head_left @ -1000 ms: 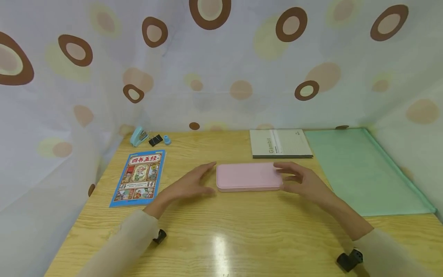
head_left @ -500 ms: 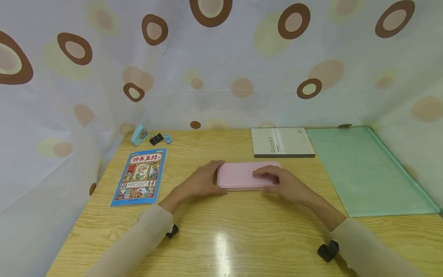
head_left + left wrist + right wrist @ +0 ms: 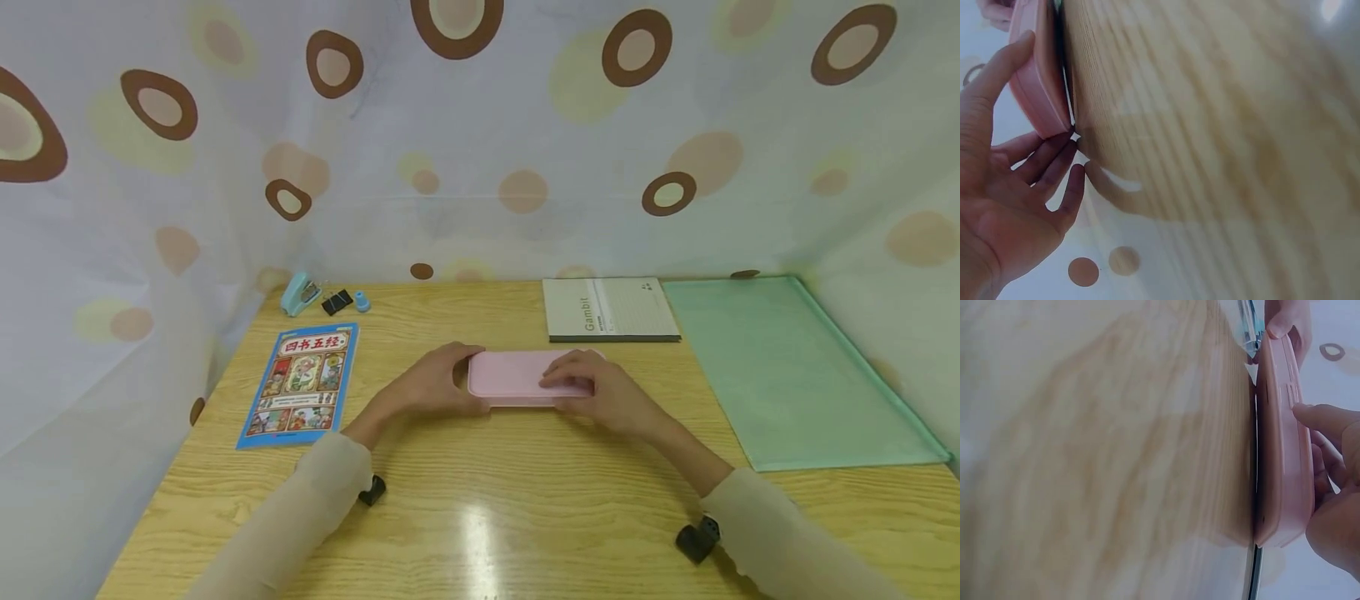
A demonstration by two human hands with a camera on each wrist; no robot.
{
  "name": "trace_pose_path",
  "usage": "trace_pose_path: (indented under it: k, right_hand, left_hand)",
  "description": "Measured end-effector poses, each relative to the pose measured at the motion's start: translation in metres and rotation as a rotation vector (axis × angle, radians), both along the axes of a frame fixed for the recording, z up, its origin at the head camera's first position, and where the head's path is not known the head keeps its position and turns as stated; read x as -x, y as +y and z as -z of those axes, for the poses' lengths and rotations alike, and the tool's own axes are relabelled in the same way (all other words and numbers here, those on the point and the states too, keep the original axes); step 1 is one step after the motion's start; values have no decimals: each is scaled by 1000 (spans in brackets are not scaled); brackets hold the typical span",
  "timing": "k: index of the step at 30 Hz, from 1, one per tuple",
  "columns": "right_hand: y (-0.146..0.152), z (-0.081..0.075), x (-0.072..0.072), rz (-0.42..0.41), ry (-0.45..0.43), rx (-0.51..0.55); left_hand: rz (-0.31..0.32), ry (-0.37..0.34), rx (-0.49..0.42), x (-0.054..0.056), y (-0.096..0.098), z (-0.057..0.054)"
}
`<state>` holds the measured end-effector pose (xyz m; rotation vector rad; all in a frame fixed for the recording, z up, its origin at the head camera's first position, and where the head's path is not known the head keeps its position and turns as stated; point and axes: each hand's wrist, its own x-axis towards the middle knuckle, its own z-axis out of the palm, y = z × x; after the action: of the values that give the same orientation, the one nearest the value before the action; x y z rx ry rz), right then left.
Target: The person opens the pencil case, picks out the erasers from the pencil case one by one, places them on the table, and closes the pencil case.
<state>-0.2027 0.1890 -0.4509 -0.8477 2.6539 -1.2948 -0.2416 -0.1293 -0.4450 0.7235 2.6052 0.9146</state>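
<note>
A flat pink pencil case (image 3: 510,372) with rounded corners sits closed on the wooden table, its long side facing me. My left hand (image 3: 437,382) grips its left end, thumb on the front side and fingers around the far corner. Over the right half bends my right hand (image 3: 600,392), its fingers curled on the lid. In the right wrist view, the right thumb (image 3: 1322,417) presses the front side by a small raised catch (image 3: 1292,395). Part of the underside and a thin dark gap below show in the wrist views.
A blue-bordered book (image 3: 302,383) lies to the left. Behind it are a light-blue stapler (image 3: 298,293), a black binder clip (image 3: 337,302) and a small blue object (image 3: 362,301). A notebook (image 3: 611,310) and a green translucent folder (image 3: 795,375) lie right. A patterned curtain (image 3: 480,233) borders the table.
The left hand has closed in on the case's left end. From the right end, the right hand has moved left onto the lid and front side. The case has hardly moved.
</note>
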Motion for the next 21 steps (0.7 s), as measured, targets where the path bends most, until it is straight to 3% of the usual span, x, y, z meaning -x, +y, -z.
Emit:
trace_pose_path:
  k: [14, 21]
  right_hand:
    - [-8, -6, 2, 74, 69, -15]
    - [-6, -5, 6, 59, 187, -47]
  left_hand:
    - [6, -72, 3, 11, 1, -5]
    - [15, -93, 0, 13, 1, -9]
